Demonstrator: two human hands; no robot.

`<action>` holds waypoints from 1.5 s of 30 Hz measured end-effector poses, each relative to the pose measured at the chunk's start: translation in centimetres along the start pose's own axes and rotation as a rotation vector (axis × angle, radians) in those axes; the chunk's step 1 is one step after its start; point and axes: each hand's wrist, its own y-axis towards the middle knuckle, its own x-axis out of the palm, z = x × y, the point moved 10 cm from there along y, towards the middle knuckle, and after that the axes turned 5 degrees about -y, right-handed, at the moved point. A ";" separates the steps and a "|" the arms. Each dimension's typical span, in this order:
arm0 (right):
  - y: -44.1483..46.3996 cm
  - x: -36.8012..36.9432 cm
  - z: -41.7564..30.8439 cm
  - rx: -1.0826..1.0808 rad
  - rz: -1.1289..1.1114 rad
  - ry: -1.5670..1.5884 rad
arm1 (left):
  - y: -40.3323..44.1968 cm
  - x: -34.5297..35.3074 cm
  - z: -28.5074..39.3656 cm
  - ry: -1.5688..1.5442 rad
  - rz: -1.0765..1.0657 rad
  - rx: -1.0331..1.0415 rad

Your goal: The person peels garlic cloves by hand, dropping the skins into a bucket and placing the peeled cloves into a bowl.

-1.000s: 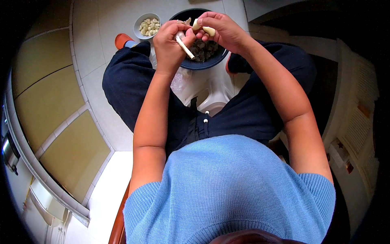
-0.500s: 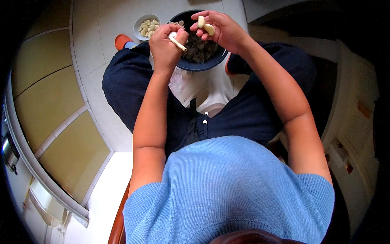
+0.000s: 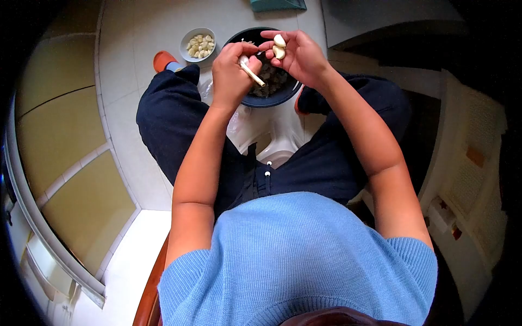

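My left hand (image 3: 231,76) is closed around a garlic bulb (image 3: 244,60), whose pale cut stem (image 3: 255,75) sticks out toward my body. Two peeled garlic cloves, an upper clove (image 3: 279,41) and a lower clove (image 3: 278,52), rest against the half-curled fingers of my right hand (image 3: 304,58). The fingertips of both hands nearly meet; whether they touch is hard to tell. Both hands are above a dark blue basin (image 3: 280,100), with dark, papery scraps (image 3: 270,81) inside it. My hands hide part of the basin and most of the bulb.
Left of the basin, a white bowl (image 3: 184,44) of peeled cloves stands on the tiled floor (image 3: 128,70). A teal dustpan-like object (image 3: 277,5) is at the top edge. Clear plastic (image 3: 237,120) lies below the basin, between my knees. An orange shoe (image 3: 163,61) is near the bowl.
The view has tilted, so hands, bowl and basin appear lower and the teal object shows. My hands are closer together, and the two cloves have shifted in my right fingers.
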 end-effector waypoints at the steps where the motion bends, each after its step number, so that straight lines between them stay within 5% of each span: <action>1: 0.0 0.3 -0.1 -0.012 -0.035 -0.006 | 0.1 -0.1 0.3 -0.018 0.016 0.013; 13: -0.2 -0.6 0.1 -0.039 0.131 -0.147 | 0.0 0.3 0.4 -0.083 -0.009 0.049; 25: -0.3 0.0 0.8 0.011 0.082 -0.274 | 0.1 -0.4 0.4 -0.068 0.065 0.086; 34: -0.3 0.9 1.1 0.043 -0.018 -0.371 | -0.1 1.1 0.2 -0.028 -0.117 0.024; 37: -0.6 1.8 0.4 0.016 -0.072 -0.112 | -0.2 0.1 -2.4 -0.308 0.001 -0.195; 40: 0.2 1.1 0.4 -0.075 -0.028 -0.278 | -1.1 0.5 -4.6 -0.745 0.016 -0.500; 45: -0.2 0.2 0.7 0.007 0.056 -0.342 | -2.3 0.9 -6.6 -0.885 0.089 -0.744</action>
